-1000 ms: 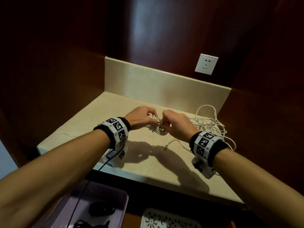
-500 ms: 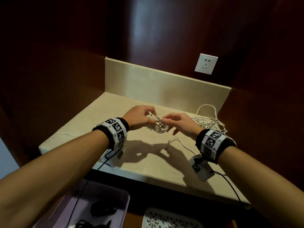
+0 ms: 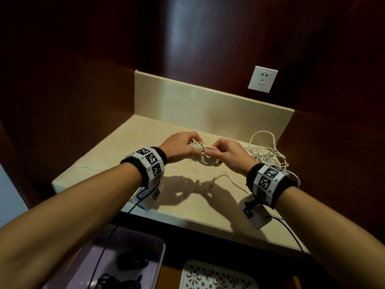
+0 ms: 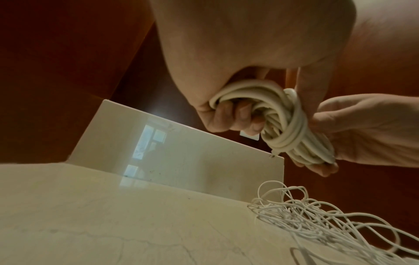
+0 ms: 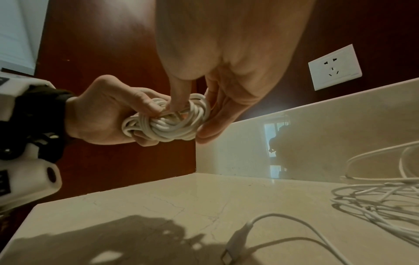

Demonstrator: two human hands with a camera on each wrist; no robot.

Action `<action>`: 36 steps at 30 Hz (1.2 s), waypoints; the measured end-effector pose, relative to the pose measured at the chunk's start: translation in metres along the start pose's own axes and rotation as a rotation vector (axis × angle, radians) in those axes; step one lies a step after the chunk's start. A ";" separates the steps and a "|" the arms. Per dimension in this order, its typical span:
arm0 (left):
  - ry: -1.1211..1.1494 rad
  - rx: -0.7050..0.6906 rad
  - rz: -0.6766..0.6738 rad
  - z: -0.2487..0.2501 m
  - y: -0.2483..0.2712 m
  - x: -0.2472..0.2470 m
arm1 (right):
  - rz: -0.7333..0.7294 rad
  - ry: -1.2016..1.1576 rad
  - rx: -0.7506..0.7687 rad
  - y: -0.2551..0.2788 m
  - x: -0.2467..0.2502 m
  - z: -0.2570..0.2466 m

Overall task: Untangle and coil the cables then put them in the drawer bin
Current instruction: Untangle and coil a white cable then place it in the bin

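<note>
A coiled white cable bundle (image 3: 203,156) (image 4: 285,123) (image 5: 169,123) hangs above the beige counter (image 3: 129,155), held between both hands. My left hand (image 3: 181,148) (image 4: 229,114) (image 5: 106,118) grips its left end with curled fingers. My right hand (image 3: 228,154) (image 5: 204,107) pinches the right end, thumb on the wraps and fingers underneath. A tangle of thin white cables (image 3: 266,155) (image 4: 317,220) (image 5: 381,195) lies on the counter at the right. One loose cable end with a plug (image 3: 212,183) (image 5: 235,238) lies in front.
A purple bin (image 3: 108,265) holding a black cable sits below the counter's front edge at the left; a white patterned tray (image 3: 216,276) is beside it. A wall socket (image 3: 263,79) is mounted above the backsplash (image 3: 208,107). Dark wood panels close in both sides.
My right hand has shifted from a fist over the bundle to a pinch at its right end, and the wrist dropped lower and rightwards. The bundle now looks wrapped tight.
</note>
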State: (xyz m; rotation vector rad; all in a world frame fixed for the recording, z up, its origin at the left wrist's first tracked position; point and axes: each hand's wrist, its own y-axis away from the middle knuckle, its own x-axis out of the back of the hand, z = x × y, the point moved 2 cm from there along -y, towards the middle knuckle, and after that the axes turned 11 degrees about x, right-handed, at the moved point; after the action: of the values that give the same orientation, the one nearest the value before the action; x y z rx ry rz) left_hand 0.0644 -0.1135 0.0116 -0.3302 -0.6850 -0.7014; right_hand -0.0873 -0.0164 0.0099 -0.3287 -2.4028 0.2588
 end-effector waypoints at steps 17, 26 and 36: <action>-0.025 0.061 -0.049 -0.010 0.019 -0.012 | 0.139 -0.053 -0.112 0.037 -0.022 0.004; -0.026 0.053 -0.054 -0.015 0.043 -0.013 | 0.197 -0.067 -0.152 0.055 -0.040 -0.005; -0.045 0.076 -0.031 -0.033 0.078 0.001 | 0.263 -0.246 -0.181 0.084 -0.068 -0.023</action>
State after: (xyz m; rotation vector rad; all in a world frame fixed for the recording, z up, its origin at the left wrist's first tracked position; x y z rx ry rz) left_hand 0.1333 -0.0740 -0.0164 -0.2666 -0.7591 -0.6970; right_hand -0.0085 0.0444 -0.0377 -0.7363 -2.6301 0.2096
